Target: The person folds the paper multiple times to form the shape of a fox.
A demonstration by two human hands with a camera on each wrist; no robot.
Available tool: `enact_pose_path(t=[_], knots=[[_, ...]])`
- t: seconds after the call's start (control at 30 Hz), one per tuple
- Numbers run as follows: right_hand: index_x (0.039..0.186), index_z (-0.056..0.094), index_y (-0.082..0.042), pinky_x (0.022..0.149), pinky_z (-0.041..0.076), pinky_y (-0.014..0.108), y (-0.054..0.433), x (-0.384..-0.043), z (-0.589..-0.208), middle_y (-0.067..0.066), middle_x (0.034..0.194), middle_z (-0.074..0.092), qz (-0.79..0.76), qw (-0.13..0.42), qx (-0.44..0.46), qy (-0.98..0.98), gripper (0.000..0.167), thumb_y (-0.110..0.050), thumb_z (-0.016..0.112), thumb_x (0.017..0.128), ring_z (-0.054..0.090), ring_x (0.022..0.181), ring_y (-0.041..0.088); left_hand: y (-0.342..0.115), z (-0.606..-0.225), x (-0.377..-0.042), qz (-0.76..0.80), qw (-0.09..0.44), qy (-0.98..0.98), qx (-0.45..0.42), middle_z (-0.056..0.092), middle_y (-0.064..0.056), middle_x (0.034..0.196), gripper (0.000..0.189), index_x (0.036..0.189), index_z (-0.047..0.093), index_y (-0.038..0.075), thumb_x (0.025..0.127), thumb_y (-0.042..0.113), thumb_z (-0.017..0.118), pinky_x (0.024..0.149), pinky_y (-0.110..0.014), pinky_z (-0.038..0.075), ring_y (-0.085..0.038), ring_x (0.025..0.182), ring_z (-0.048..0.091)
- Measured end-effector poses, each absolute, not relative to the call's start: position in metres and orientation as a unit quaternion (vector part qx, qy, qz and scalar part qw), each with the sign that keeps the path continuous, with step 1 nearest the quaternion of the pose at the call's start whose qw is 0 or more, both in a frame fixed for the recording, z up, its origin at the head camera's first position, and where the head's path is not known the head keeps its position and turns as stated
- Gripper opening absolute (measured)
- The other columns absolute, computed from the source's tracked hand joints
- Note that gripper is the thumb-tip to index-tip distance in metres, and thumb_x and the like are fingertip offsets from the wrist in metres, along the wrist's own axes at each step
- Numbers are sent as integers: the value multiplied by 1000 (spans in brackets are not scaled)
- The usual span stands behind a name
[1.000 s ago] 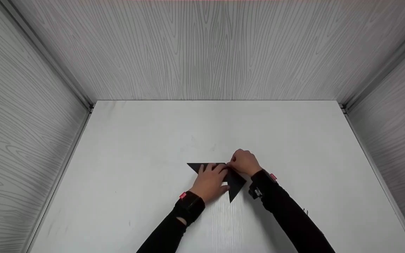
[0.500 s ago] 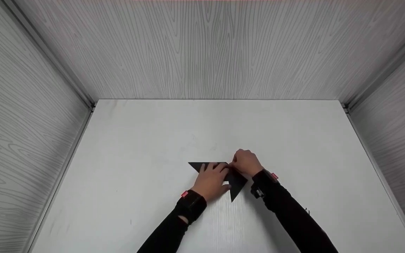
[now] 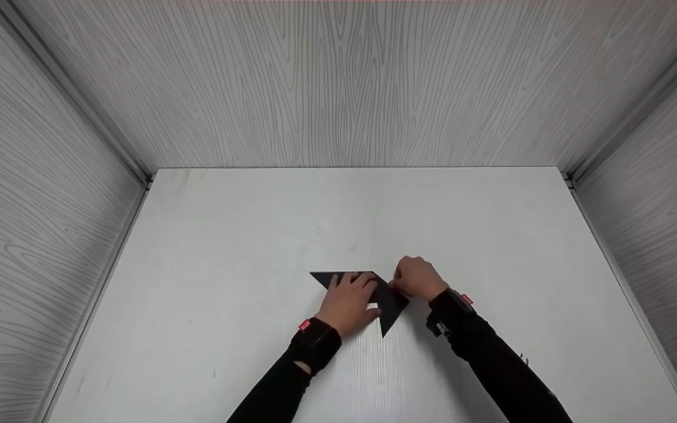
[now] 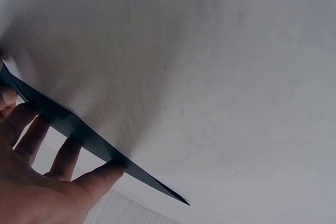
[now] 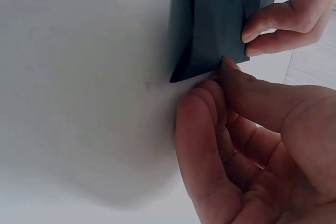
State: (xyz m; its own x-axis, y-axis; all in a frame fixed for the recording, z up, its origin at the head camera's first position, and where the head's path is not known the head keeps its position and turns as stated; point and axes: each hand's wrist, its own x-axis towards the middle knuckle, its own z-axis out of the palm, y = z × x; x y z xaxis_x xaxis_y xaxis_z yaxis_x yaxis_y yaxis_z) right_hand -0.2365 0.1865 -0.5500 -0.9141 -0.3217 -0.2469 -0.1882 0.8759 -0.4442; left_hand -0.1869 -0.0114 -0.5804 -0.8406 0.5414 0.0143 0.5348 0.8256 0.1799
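A folded sheet of dark paper (image 3: 390,302) lies on the white table, with one point to the left and another toward the person. My left hand (image 3: 347,302) rests on its left part, fingers spread and pressing near the far edge. Those fingertips sit along the dark strip of paper (image 4: 94,142) in the left wrist view. My right hand (image 3: 421,278) is at the right slanting edge, near the right corner. In the right wrist view, the thumb and curled index finger pinch the border of the paper (image 5: 218,24), and a slightly raised fold shows beside them.
The white tabletop (image 3: 244,235) extends around the paper. Grey wood-grain panels stand at the back (image 3: 338,88), on the left (image 3: 39,235) and on the right (image 3: 656,223). Black bands (image 3: 317,343) wrap both wrists.
My right hand has slid down and right along the slanting edge, from the top corner of the paper toward its right corner. The left hand keeps its place on the paper.
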Motion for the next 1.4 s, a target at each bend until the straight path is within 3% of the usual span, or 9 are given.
enact_pose_path(t=[0.43,0.83,1.17,1.4], knots=[[64,70,-7,52,35,28,204,-220,-553,-7,54,50,-217,154,-121,956,27,-13,77,90,45,52,13,-11,-581,-188,107,24,955,275,55,-3,150,58,141,63,13,96,49,71,111,-62,39,-32,139,48],[58,64,-10,54,35,28,224,-205,-557,-10,51,45,-210,150,-119,959,35,-13,78,90,42,52,11,-9,-583,-189,111,31,955,273,53,-3,151,58,141,62,14,97,49,70,113,-62,37,-31,140,46],[73,75,-8,57,38,27,239,-205,-561,-9,60,54,-279,160,-122,939,16,-13,76,88,47,56,8,-12,-581,-189,107,31,955,275,54,-4,151,58,142,62,13,97,49,69,113,-62,37,-31,141,46],[82,76,-7,65,48,34,222,-204,-565,-2,76,67,-277,109,-120,947,5,-7,75,87,56,69,14,-10,-583,-189,109,31,954,276,54,-3,150,59,143,62,13,97,49,69,113,-63,36,-32,140,46]])
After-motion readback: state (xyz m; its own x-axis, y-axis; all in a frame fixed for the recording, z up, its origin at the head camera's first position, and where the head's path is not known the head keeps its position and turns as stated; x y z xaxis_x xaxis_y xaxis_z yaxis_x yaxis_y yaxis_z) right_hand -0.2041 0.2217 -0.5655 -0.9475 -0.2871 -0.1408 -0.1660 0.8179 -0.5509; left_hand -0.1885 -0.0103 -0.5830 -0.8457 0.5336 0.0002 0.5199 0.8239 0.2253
